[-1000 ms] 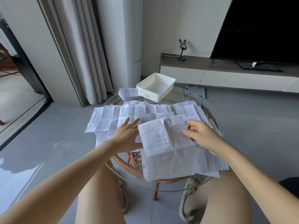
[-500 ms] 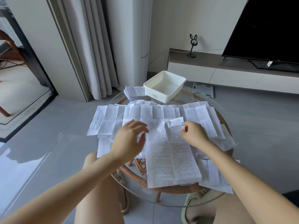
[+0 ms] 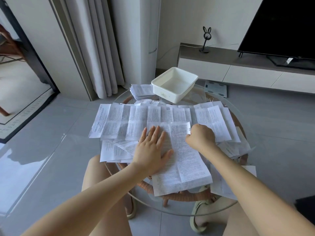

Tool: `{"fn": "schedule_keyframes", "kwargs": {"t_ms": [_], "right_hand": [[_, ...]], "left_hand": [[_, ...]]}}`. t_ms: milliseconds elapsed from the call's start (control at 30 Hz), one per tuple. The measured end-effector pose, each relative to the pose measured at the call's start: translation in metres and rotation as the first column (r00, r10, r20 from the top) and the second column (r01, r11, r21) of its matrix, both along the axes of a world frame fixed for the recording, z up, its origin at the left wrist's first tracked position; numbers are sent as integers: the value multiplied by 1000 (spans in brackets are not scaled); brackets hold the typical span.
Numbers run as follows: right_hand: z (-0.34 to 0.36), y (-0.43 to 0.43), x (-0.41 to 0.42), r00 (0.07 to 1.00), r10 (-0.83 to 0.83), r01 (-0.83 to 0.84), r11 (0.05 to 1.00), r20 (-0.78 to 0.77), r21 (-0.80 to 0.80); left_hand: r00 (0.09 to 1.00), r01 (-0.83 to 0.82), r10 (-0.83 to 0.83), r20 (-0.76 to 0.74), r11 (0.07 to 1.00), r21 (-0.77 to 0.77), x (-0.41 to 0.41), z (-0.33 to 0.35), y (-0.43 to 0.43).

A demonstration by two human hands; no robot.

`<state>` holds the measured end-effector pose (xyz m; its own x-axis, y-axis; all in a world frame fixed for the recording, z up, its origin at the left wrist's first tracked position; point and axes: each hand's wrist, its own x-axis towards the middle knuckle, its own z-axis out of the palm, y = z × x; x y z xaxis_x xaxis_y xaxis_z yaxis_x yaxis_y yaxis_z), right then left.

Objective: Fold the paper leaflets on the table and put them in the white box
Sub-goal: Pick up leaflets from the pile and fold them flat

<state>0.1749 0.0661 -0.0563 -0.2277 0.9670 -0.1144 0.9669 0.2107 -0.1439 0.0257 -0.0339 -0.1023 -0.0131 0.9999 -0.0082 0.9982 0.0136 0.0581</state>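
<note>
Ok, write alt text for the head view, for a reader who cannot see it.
A person's left hand presses flat on a long leaflet while the right hand pinches its far right corner, on a glass table covered with unfolded leaflets. An empty white box stands at the table's far edge.

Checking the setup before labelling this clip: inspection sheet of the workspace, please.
Surface: round glass table, mostly covered in paper.
Job's things: white box at the far edge, empty; one leaflet under the hands; unfolded leaflets spread behind it; a stack left of the box.
Clutter: binder clip right of the box.
Hands: left hand pressed flat on the leaflet; right hand curled, seemingly pinching its top corner.
Cables: thin cable on the television stand, off the table.
Surroundings: television, curtain, scale on the floor.
</note>
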Motion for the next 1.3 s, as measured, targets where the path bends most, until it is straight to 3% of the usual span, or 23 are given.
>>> {"fn": "schedule_keyframes", "kwargs": {"t_ms": [800,1300], "right_hand": [[-4,3,0,997,-61,63,998,-48,25],[-3,2,-2,997,-77,76,997,26,26]], "left_hand": [[1000,12,-12,6,999,43,1,-1,10],[999,32,-32,-2,999,26,-1,-3,12]]}}
